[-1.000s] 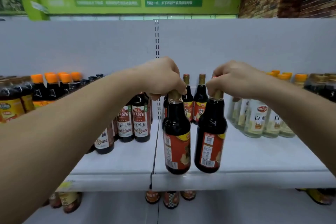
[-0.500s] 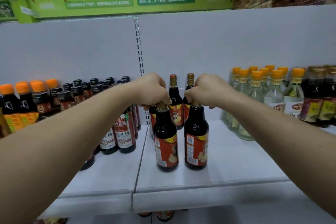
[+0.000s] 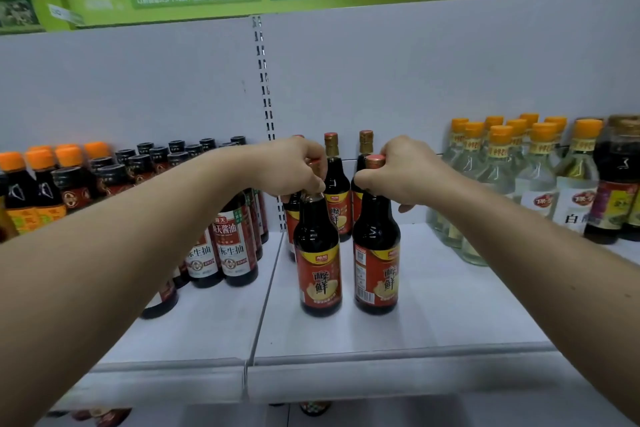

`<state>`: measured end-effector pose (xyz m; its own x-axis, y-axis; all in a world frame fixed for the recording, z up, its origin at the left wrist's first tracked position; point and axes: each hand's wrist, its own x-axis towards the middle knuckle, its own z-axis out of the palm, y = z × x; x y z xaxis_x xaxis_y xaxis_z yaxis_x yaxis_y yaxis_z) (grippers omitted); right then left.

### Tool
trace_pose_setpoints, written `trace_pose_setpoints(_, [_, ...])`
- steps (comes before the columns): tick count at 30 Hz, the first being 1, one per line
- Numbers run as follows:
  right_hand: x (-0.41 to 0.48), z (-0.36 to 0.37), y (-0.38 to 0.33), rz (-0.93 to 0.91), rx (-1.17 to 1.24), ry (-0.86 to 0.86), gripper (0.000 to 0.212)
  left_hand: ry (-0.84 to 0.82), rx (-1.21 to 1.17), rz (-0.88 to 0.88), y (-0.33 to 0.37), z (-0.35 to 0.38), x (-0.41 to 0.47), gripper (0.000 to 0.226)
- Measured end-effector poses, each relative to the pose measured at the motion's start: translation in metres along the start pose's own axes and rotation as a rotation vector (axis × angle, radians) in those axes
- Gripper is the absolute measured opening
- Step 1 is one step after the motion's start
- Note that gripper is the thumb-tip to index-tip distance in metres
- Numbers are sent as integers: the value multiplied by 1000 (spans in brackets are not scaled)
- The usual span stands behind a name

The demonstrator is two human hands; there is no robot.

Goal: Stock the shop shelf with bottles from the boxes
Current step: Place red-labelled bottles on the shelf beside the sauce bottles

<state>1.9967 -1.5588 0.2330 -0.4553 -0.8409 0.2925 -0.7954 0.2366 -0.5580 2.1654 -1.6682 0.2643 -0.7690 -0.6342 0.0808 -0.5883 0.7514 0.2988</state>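
Both hands clamp bottle necks: the left hand grips the left soy bottle, the right hand the right soy bottle, both upright on the shelf. This pair seems placed, release pending; bare shelf suggests more stocking remains. Matching bottles stand just behind, black-capped bottles crowd the left, orange-capped clear bottles the right.

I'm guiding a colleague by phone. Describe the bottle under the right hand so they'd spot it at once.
On the white shelf, just right of the slotted upright, two dark bottles with red labels stand side by side ahead of the others. It is the right bottle, gripped at the neck by the right hand. Unlike the left bottle, its label is turned to show a barcode.
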Motion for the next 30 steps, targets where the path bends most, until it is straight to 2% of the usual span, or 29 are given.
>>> trace_pose_setpoints(3, [-3, 2, -2, 11, -18, 39, 35, 3, 11, -7, 0, 1, -1, 10])
trace_pose_setpoints(6, [-8, 4, -3, 12, -35, 90, 29, 61, -1, -12, -2, 8, -7, 20])
trace_pose_setpoints(10, [-16, 6, 2, 19, 23, 89, 29, 231, -171, -26, -12, 28, -23, 58])
trace_pose_setpoints(13, [-28, 7, 13, 17, 58, 16, 36, 293, -292, -77, -27, 56, -37, 73])
trace_pose_setpoints(18, [-50, 27, 53, 110, 133, -43, 66, 251, -445, -152, -53, 116, -54, 73])
trace_pose_setpoints(21, [-62, 44, 72, 119, 198, -36, 74, 198, -487, -188, -62, 143, -57, 69])
trace_pose_setpoints(24, [-75, 63, 82, 127, 210, -23, 79, 204, -539, -202, -63, 158, -58, 75])
trace_pose_setpoints(28, [-90, 90, 94, 132, 241, -42, 93, 253, -548, -208, -55, 171, -60, 73])
trace_pose_setpoints(30, [-93, 98, 97, 138, 257, -42, 88, 302, -581, -228, -53, 179, -58, 75])
